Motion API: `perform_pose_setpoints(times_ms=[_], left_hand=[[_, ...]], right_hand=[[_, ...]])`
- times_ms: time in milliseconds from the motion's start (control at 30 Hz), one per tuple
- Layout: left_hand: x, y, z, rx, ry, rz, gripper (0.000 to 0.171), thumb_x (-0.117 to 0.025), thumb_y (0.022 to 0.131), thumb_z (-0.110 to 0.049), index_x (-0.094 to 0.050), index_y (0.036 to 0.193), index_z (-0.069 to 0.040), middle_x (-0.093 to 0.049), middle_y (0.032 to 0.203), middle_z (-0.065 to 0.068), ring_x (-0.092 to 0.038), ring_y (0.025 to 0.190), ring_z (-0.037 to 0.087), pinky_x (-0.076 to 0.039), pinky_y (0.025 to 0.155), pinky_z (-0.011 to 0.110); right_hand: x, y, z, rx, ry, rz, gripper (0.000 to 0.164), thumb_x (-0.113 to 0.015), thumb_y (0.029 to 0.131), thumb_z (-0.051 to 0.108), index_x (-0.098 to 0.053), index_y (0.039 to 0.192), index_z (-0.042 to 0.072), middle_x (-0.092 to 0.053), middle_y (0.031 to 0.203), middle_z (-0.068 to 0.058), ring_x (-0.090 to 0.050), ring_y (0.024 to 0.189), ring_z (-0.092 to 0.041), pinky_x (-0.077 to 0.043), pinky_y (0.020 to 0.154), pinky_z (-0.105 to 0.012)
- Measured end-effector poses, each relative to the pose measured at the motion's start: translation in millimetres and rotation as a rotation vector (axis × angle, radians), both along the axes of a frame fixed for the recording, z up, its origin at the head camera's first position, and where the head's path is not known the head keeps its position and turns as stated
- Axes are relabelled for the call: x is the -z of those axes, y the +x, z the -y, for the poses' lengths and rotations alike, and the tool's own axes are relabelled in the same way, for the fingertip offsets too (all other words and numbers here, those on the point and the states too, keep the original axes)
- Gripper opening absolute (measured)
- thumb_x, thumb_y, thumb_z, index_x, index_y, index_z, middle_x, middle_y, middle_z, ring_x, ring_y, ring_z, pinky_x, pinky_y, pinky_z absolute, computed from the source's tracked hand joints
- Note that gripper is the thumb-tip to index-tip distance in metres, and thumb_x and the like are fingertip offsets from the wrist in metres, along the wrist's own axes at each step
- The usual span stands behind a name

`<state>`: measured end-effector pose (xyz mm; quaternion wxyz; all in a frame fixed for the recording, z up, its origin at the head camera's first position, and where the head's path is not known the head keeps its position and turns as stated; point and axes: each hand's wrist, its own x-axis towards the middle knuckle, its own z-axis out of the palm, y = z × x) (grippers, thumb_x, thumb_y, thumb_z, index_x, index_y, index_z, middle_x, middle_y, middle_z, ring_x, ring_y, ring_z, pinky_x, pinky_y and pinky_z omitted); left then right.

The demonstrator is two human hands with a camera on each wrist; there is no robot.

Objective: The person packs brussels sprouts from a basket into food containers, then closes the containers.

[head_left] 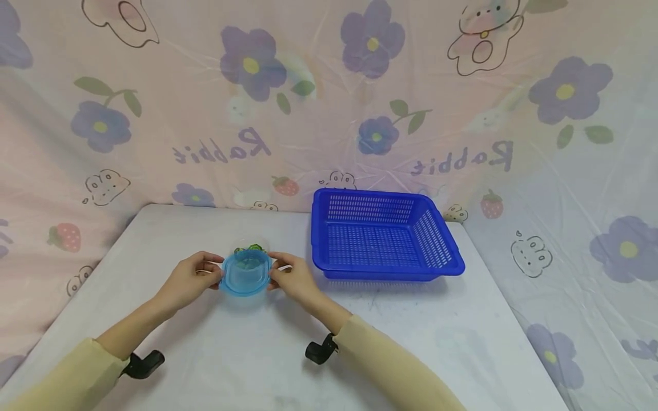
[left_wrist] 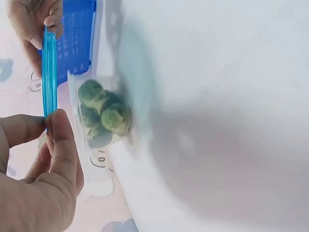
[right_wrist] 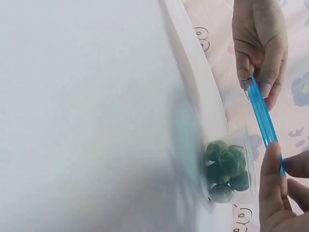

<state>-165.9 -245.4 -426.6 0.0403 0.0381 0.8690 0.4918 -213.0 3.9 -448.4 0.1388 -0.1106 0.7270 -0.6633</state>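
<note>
A translucent blue lid (head_left: 245, 274) is held up level between both hands. My left hand (head_left: 191, 278) pinches its left edge between thumb and fingers. On the opposite edge my right hand (head_left: 294, 278) pinches the lid in the same way. Below the lid stands a clear plastic container (left_wrist: 75, 104) on the table, with several Brussels sprouts (left_wrist: 102, 113) inside. From the head view the lid hides most of the container, and only a few sprouts (head_left: 255, 248) show past its far edge. Both wrist views show a gap between lid and container.
A blue perforated basket (head_left: 388, 271) stands to the right of the hands on the white table (head_left: 247, 354). Behind the table hangs a patterned curtain (head_left: 308, 114) with flowers and rabbits. Black wrist mounts (head_left: 146, 364) stick out from the sleeves.
</note>
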Motion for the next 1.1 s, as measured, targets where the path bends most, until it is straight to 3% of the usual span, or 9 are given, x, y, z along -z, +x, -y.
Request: perform_pose_setpoints(times_ms=[100,333,533,667,1100], left_hand=[[-2.3,-10.2,0.3,-0.012,-0.004,-0.011,0.042,-0.064,0.104,-0.012,-0.053,0.138,0.01,-0.068,0.111,0.02,-0.074,0.089,0.025,-0.063,0.084,0.041],[-6.6,-34.2,2.7,-0.038,-0.01,-0.006,0.042,-0.063,0.104,-0.013,-0.053,0.139,0.01,-0.068,0.113,0.021,-0.075,0.091,0.026,-0.06,0.092,0.05],[-5.3,-50.4,3.8,-0.041,-0.048,0.012,0.042,-0.062,0.105,-0.015,-0.053,0.139,0.009,-0.07,0.113,0.022,-0.075,0.094,0.032,-0.057,0.097,0.056],[-5.3,-56.0,2.6,-0.038,-0.065,0.037,0.042,-0.062,0.105,-0.013,-0.053,0.138,0.01,-0.07,0.111,0.022,-0.074,0.096,0.036,-0.058,0.096,0.055],[-2.2,-63.3,3.9,-0.024,-0.115,0.067,0.041,-0.061,0.104,-0.014,-0.055,0.137,0.011,-0.069,0.114,0.023,-0.074,0.095,0.034,-0.06,0.089,0.048]], right_hand=[[-2.2,-8.6,3.4,0.023,0.019,-0.016,0.046,-0.063,0.096,-0.006,-0.063,0.141,0.0,-0.06,0.098,-0.006,-0.068,0.065,-0.012,-0.065,0.077,-0.04],[-5.1,-29.1,14.0,0.067,0.041,-0.035,0.046,-0.062,0.096,-0.005,-0.062,0.142,-0.001,-0.061,0.098,-0.007,-0.067,0.065,-0.01,-0.063,0.07,-0.027],[-2.9,-41.8,21.0,0.104,0.063,-0.027,0.046,-0.064,0.095,-0.005,-0.063,0.141,-0.002,-0.058,0.094,-0.005,-0.066,0.068,-0.013,-0.064,0.073,-0.034],[0.2,-45.7,22.4,0.121,0.099,-0.017,0.045,-0.066,0.096,-0.004,-0.063,0.141,-0.001,-0.058,0.094,-0.004,-0.065,0.07,-0.012,-0.063,0.069,-0.028],[1.7,-50.5,25.3,0.103,0.245,-0.072,0.045,-0.068,0.098,0.0,-0.063,0.142,0.001,-0.058,0.091,-0.002,-0.062,0.061,-0.009,-0.053,0.055,-0.019]])
